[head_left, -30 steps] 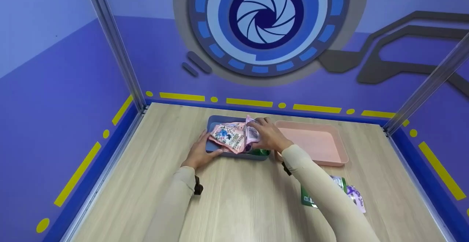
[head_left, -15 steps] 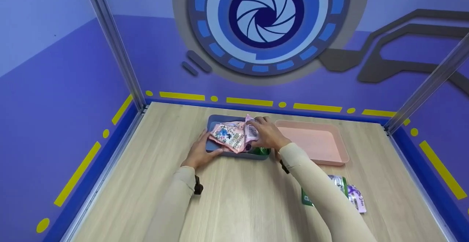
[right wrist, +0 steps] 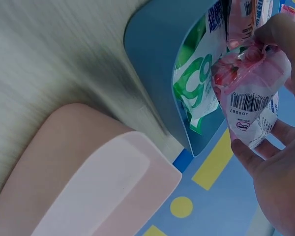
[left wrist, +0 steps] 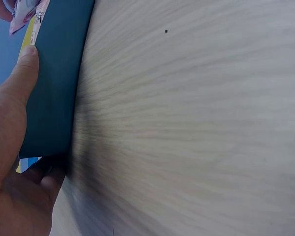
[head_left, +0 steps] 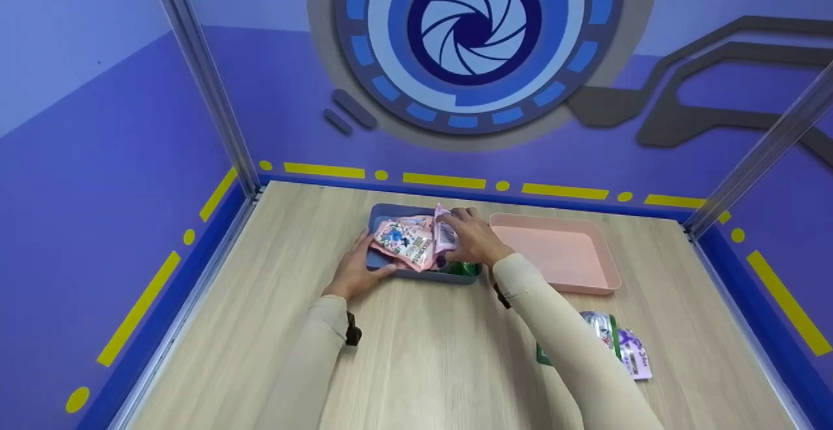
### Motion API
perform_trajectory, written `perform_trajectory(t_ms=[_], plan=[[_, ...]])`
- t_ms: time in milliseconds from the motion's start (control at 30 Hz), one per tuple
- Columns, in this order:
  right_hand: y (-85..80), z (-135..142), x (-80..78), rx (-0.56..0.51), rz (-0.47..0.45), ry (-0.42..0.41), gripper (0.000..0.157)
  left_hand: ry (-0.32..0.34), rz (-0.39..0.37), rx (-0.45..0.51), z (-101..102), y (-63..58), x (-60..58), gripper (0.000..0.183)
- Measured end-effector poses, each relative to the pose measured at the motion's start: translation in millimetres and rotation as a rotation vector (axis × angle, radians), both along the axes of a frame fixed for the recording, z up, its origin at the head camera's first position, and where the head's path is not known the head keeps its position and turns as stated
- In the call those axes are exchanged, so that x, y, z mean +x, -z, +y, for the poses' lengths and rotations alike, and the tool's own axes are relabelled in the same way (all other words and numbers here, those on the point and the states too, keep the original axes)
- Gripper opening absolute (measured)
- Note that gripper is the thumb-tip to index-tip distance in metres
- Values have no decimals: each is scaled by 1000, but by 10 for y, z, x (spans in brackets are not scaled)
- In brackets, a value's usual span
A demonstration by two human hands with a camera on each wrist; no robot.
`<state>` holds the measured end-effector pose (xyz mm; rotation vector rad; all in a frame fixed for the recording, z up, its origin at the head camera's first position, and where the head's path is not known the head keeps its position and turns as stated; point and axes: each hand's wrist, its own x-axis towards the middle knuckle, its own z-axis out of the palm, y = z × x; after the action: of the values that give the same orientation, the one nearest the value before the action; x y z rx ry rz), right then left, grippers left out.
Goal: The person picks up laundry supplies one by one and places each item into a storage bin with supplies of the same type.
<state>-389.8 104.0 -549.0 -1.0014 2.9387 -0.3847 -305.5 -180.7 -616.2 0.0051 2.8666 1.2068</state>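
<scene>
My right hand [head_left: 478, 238] pinches a pink snack packet [right wrist: 250, 93] above the right part of a blue-grey plastic tray [head_left: 433, 276]. The packet's barcode side shows in the right wrist view. My left hand [head_left: 355, 274] holds the tray's near left corner, its thumb on the near rim and its fingers by the left end. Inside the tray lies a pink packet with blue print [head_left: 403, 238], on top of others. A green-and-white packet [right wrist: 201, 73] stands at the tray's right end, partly covered in the head view by the right hand.
A shallow pink tray [head_left: 553, 257] sits just right of the blue-grey one. Nearer the front right, a green packet [head_left: 602, 329] and a purple packet [head_left: 636, 355] lie on the wooden table, partly behind the right forearm. Blue-purple walls enclose the back and sides.
The right hand and its packet have shifted very slightly left, and the right forearm a little too. The left hand and the tray look the same.
</scene>
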Motion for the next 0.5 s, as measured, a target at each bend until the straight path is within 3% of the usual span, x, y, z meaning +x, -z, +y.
perform_trajectory(t_ms=[500], plan=[[70, -48, 14, -5, -78, 50, 75, 2, -11, 22, -16, 29, -20, 99]])
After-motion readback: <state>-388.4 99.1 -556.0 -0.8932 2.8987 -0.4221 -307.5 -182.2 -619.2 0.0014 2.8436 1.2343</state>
